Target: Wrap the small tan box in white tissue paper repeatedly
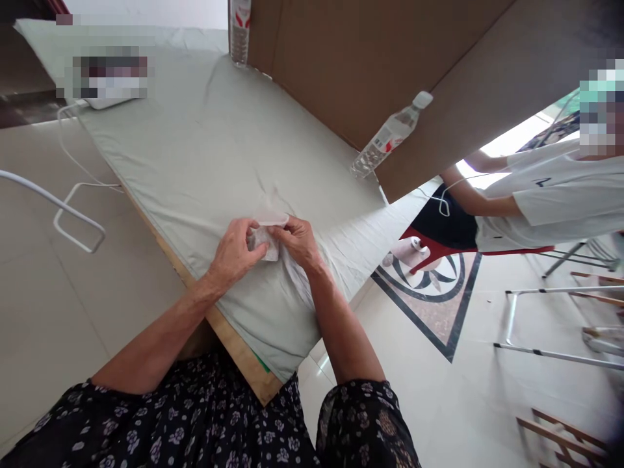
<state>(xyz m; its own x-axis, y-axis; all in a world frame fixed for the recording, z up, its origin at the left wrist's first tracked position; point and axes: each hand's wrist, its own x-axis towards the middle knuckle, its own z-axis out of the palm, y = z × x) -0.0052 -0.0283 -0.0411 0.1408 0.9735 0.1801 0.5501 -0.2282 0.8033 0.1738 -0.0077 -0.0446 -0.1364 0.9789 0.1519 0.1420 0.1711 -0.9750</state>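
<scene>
Cloth [195, 143] of a pale grey-green covers the table in the head view, wrinkled toward the near right, with a bare wooden edge [238, 361] along its near left side. Over the near part, the left hand [238, 250] and right hand [299, 240] face each other, both pinching a thin, translucent white piece [270, 220] between thumb and fingers. A large brown panel [331, 71] rises at the far right, with one clear bottle [240, 36] by its left edge and a white-capped bottle [390, 136] before it, nearer. White cable [92, 240] loops at the left over glossy tiled floor [63, 273]. To the right, a person in a white shirt [541, 195] sits beyond a dark-bordered floor inlay [439, 286]; a metal frame [541, 351] and wooden slats [560, 434] are farther right.
</scene>
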